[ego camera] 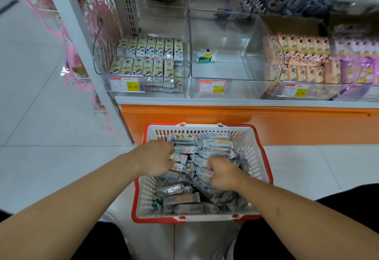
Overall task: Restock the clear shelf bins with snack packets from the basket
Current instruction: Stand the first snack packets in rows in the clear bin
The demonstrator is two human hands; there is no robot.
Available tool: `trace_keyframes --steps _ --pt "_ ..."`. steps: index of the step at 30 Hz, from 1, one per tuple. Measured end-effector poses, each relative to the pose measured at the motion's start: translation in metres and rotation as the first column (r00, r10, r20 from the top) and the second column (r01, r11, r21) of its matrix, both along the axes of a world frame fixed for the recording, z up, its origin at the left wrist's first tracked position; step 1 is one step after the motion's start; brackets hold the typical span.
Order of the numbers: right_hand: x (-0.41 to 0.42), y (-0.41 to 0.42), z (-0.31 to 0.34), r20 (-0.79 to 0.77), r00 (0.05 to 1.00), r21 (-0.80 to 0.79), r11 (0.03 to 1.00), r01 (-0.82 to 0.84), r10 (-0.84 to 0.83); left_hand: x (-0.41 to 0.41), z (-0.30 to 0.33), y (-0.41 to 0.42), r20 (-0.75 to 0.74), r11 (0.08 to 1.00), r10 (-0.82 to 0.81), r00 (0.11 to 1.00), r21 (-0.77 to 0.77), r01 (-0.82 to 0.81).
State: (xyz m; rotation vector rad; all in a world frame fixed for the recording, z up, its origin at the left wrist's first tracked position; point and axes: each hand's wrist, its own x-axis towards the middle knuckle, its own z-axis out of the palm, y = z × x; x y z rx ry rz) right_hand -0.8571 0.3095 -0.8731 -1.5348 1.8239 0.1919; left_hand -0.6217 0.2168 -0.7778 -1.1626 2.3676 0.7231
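A white basket with a red rim (pixel 259 157) sits on the floor below the shelf, heaped with grey snack packets (pixel 180 200). Both my hands are inside it. My left hand (pixel 158 160) curls its fingers round packets near the basket's left middle. My right hand (pixel 222 174) is fisted on packets at the centre. On the shelf above, the left clear bin (pixel 102 63) holds two neat rows of packets (pixel 149 58). The middle clear bin (pixel 235 71) holds one white and green packet (pixel 205 55).
Bins at the right hold peach packets (pixel 303 58) and purple packets (pixel 356 63). Price labels (pixel 125 84) front each bin. An orange base panel (pixel 266 124) runs under the shelf. Pink netting (pixel 69 54) hangs at the left. The floor is pale tile (pixel 41 136).
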Motion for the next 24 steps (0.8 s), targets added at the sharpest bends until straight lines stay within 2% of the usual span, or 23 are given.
trace_keyframes --steps 3,6,9,12,14,16,19,21,24 --pt "0.006 -0.019 0.037 0.217 0.972 0.018 0.996 0.084 -0.086 -0.003 0.014 -0.005 -0.101 1.0 -0.003 0.995 -0.014 0.002" --pt "0.009 -0.032 0.086 0.334 0.942 -0.118 0.991 0.063 -0.02 -0.001 0.034 -0.018 -0.25 0.993 0.107 0.962 0.076 -0.091" --pt "0.012 -0.038 0.143 0.428 0.902 -0.261 0.963 0.068 0.053 0.007 0.057 -0.029 -0.359 0.93 0.283 0.89 0.328 -0.164" --pt "0.015 -0.039 0.187 0.536 0.838 -0.331 0.939 0.096 0.103 0.007 0.078 -0.022 -0.385 0.774 0.425 0.819 0.623 -0.109" --pt "0.016 -0.04 0.2 0.542 0.828 -0.412 0.904 0.113 0.143 0.003 0.088 -0.013 -0.412 0.712 0.463 0.785 0.701 -0.052" --pt "0.017 -0.04 0.205 0.466 0.869 -0.512 0.852 0.108 0.169 -0.003 0.092 -0.006 -0.478 0.74 0.501 0.721 0.669 -0.069" --pt "0.019 -0.042 0.209 0.383 0.906 -0.592 0.8 0.094 0.177 -0.009 0.096 -0.005 -0.56 0.823 0.54 0.629 0.507 -0.255" --pt "0.02 -0.043 0.207 0.356 0.913 -0.613 0.787 0.065 0.201 -0.011 0.098 -0.003 -0.596 0.823 0.563 0.572 0.47 -0.32" --pt "0.022 -0.046 0.207 0.389 0.9 -0.574 0.816 0.068 0.198 -0.011 0.1 -0.002 -0.633 0.836 0.549 0.546 0.422 -0.352"
